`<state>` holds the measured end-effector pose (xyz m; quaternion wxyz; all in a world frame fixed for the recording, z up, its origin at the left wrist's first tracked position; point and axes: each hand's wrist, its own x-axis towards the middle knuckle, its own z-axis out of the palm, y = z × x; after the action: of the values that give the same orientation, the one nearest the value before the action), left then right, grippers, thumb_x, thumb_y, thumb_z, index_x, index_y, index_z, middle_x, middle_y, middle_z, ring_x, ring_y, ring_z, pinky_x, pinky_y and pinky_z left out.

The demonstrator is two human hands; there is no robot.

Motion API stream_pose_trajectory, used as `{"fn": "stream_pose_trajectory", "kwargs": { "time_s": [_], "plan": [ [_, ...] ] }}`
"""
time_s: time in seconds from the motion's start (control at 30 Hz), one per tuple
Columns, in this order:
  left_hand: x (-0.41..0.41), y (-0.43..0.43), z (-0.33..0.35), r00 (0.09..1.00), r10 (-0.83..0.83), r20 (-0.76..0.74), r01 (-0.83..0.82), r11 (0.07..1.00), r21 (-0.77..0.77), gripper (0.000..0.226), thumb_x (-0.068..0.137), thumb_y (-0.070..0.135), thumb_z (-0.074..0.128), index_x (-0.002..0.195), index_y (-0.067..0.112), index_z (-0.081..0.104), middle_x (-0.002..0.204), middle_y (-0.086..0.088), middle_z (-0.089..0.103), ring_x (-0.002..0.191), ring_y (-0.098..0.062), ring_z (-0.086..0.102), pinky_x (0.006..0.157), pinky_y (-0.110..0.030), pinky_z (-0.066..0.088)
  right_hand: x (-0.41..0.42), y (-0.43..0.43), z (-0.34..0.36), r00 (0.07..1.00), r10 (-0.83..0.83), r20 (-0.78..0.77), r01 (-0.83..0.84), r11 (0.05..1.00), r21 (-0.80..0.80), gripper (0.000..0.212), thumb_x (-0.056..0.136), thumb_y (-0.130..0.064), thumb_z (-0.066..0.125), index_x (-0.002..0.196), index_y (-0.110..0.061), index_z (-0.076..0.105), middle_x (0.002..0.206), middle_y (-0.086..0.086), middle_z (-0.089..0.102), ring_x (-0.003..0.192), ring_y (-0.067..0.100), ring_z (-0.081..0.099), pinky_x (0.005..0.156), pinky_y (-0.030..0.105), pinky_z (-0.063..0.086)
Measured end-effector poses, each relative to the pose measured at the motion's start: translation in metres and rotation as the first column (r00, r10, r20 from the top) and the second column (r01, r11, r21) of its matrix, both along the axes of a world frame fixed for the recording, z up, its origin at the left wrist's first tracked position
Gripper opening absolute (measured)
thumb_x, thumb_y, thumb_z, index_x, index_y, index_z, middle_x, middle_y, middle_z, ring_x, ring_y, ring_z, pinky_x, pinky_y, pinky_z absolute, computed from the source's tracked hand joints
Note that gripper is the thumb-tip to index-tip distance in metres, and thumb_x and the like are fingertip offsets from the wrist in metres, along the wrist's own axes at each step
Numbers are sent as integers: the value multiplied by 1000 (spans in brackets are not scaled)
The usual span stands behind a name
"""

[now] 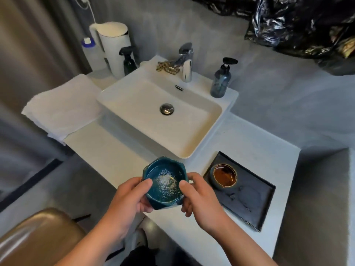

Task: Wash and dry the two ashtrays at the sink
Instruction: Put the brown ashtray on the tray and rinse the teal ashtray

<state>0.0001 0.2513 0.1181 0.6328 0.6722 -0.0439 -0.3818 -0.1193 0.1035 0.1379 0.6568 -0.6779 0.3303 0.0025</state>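
Left hand (pixel 126 196) and right hand (pixel 199 198) both grasp teal ashtray (pixel 165 182) over bench (pixel 107 150) front edge, white residue inside. Brown ashtray (pixel 223 176) on black tray (pixel 247 200), right side. Likely pre-wash; next: carry to sink (pixel 192 135), open tap (pixel 185 62).

Left hand (pixel 128 197) and right hand (pixel 200 196) grip teal ashtray (pixel 165 182) — seemingly ash-dusted.

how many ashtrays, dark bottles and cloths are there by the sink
ashtrays: 2 (teal ashtray held by left hand and right hand; brown ashtray on the black tray)
dark bottles: 2 (spray bottle, pump bottle)
cloths: 2 (white towel, checked cloth)
total: 6
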Motion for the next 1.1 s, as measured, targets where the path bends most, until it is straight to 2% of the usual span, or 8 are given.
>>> {"fn": "stream_pose_trajectory", "kwargs": {
  "time_s": [0.07, 0.13, 0.23, 0.37, 0.7, 0.83, 0.97, 1.1],
  "plan": [
    [21, 18, -2, 1000, 27, 4, -27, 1000, -8, 59, 62, 45, 71, 95, -4, 66, 78, -20, 69, 60, -23, 62, 47, -29, 49, 24, 17, 2, 1000, 15, -17, -15, 1000, 13, 10, 100, -34, 52, 107, -27, 54, 78, 6, 64, 56, 10, 56, 58, 28, 48],
    [42, 36, -5, 999, 38, 9, -38, 999, -6, 65, 59, 48, 70, 95, -5, 66, 78, -22, 68, 62, -24, 60, 46, -29, 49, 48, 35, 3, 999, 29, -39, -27, 999, 31, 23, 91, -44, 52, 107, -27, 55, 78, 5, 64, 56, 11, 56, 58, 28, 48],
    [74, 60, -11, 999, 36, -19, -36, 999, -13, 59, 65, 41, 70, 98, -8, 64, 85, -32, 66, 64, -25, 59, 46, -28, 49, 81, 57, 3, 998, 29, -54, -26, 998, 51, 35, 81, -49, 51, 107, -27, 57, 76, 1, 62, 58, 12, 56, 59, 30, 48],
    [113, 77, -12, 999, 32, -12, -32, 999, -16, 69, 56, 51, 68, 95, -5, 66, 76, -20, 67, 61, -22, 58, 47, -30, 48, 119, 76, 4, 997, 14, -73, -10, 999, 48, 36, 80, -49, 52, 107, -25, 58, 78, 2, 62, 60, 13, 56, 60, 31, 48],
    [166, 63, -11, 998, 43, -36, -44, 999, -27, 43, 75, 36, 58, 91, -3, 64, 71, -14, 67, 58, -19, 58, 45, -27, 47, 172, 66, 2, 998, 10, -59, -9, 1000, 8, 36, 81, -52, 52, 107, -29, 58, 79, 2, 63, 62, 12, 57, 61, 30, 50],
    [180, 43, -11, 999, 34, -27, -35, 999, -12, 40, 75, 37, 58, 92, 1, 66, 73, -12, 69, 59, -17, 60, 47, -28, 48, 184, 45, -4, 999, -2, -48, 3, 1000, 21, 52, 73, -64, 54, 111, -29, 57, 80, 1, 66, 63, 12, 59, 61, 31, 51],
    [195, 15, -7, 1000, 7, -25, -6, 999, 38, 42, 75, 37, 58, 96, 2, 67, 83, -19, 72, 65, -22, 62, 48, -29, 50, 194, 16, -8, 999, -12, -32, 13, 999, 30, 41, 76, -63, 52, 107, -35, 56, 76, -4, 65, 63, 11, 59, 63, 28, 51],
    [209, -18, -1, 999, -50, 10, 49, 996, 81, 43, 77, 38, 57, 99, 3, 68, 90, -25, 71, 69, -24, 64, 51, -31, 51, 203, -15, -11, 999, -46, 3, 46, 998, 53, 36, 80, -57, 52, 104, -30, 58, 68, -6, 63, 61, 11, 58, 62, 29, 51]
  ]
}}
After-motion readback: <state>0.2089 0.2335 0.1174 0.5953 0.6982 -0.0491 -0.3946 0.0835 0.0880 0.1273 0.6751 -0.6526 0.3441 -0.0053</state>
